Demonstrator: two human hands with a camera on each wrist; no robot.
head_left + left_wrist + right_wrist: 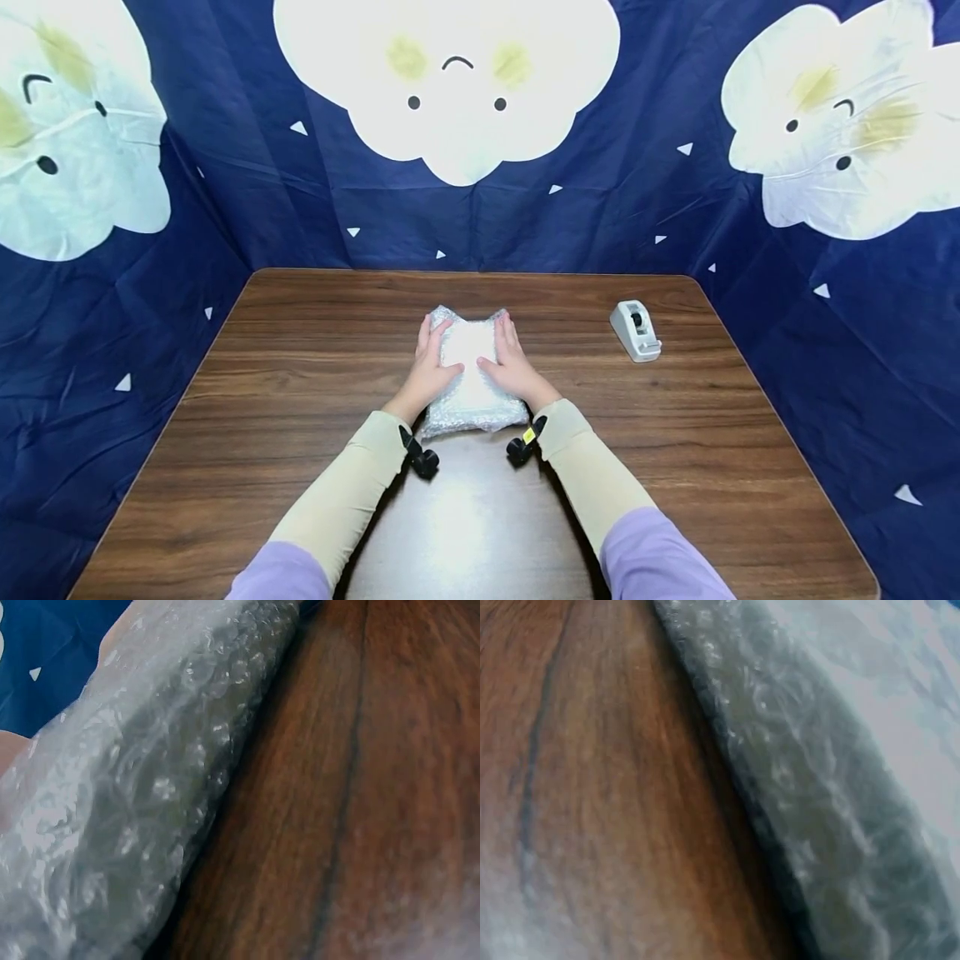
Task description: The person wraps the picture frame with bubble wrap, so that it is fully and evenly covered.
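A flat package in bubble wrap [471,398] lies on the table in front of me, bright white on top, with loose wrap corners sticking up at its far end. My left hand [431,368] rests along its left side, fingers stretched forward and thumb across the top. On the opposite side my right hand [514,367] mirrors this, fingers straight along the edge and thumb pointing inward. Close up in the left wrist view, the wrinkled bubble wrap [150,780] shows its near side against the wood. The right wrist view has the wrap's edge [795,772] but no fingers.
A white tape dispenser [636,332] stands toward the back right of the brown wooden table [300,358]. Dark blue fabric [480,225] with white clouds hangs behind and at both sides. Small black cameras are strapped at both wrists.
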